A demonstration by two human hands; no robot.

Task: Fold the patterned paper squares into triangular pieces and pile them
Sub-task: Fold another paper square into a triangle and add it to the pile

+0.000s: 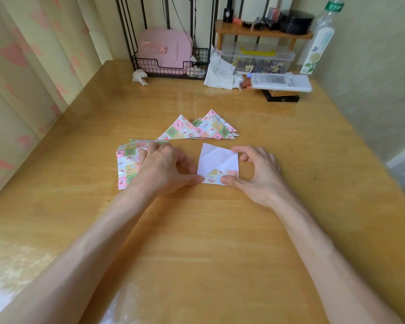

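Wooden table [208, 230] bearing folded triangles [201, 129] mid-table, left hand [164, 169] pinching near-left corner of paper square [216, 160], right hand [260, 176] clamping its right edge.

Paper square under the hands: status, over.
Left hand pinches the paper square at near-left corner, right hand grips right edge. White side up, near edge folded up. Nothing blocking; folded triangles behind, unfolded stack left.

Two arms of one person, seen from above through a wide lens that stretches them long. The left forearm [84, 253] and right forearm [325, 253] are bare from the lower edge of the view to the wrists. The left hand [164, 169] and right hand [257, 174] are bare too, with slim fingers and softly ridged knuckles. Faint tendon lines run along the right forearm.
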